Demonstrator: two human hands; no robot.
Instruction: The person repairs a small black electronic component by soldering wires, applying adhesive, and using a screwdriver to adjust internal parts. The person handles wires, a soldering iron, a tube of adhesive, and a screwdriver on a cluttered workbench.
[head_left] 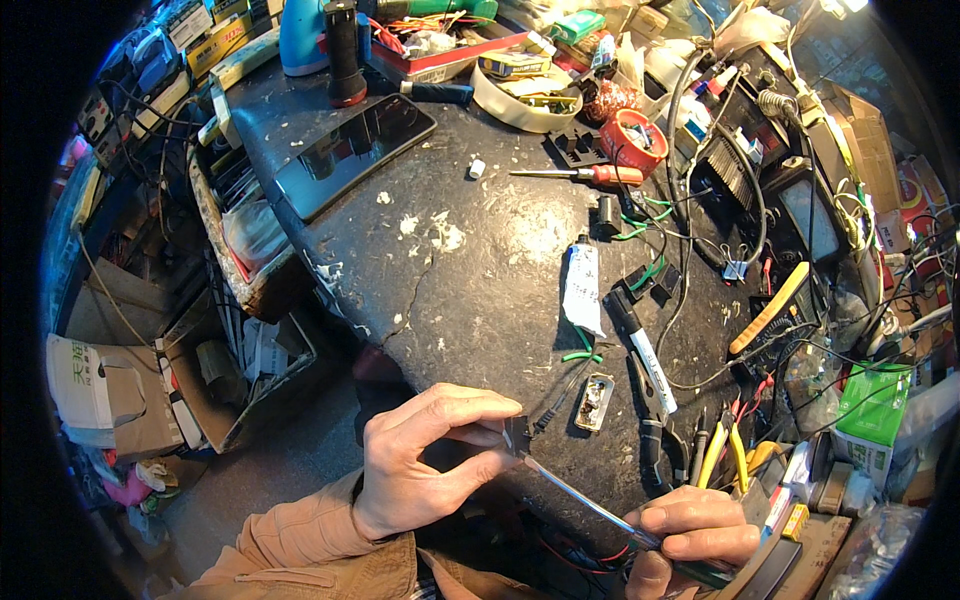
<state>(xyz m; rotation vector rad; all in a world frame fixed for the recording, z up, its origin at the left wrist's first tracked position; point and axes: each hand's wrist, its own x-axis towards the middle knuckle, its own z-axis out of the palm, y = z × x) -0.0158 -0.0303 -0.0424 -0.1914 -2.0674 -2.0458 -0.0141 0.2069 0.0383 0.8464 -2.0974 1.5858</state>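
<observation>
My left hand pinches a small black block between thumb and fingers, over the bench's near edge. A thin dark cord with a ribbed sleeve lies beside the block and leads up toward green wire ends. Closed around a slim tool with a shiny metal shaft is my right hand. The shaft's far end meets or nearly meets the block; its exact kind is not clear. Just beyond my hands lies a small open metal-rimmed part.
On the dark bench lie a squeezed tube, a marker, pliers, a red-handled screwdriver and a phone. Yellow-handled cutters and tangled cables crowd the right. An open drawer is at left.
</observation>
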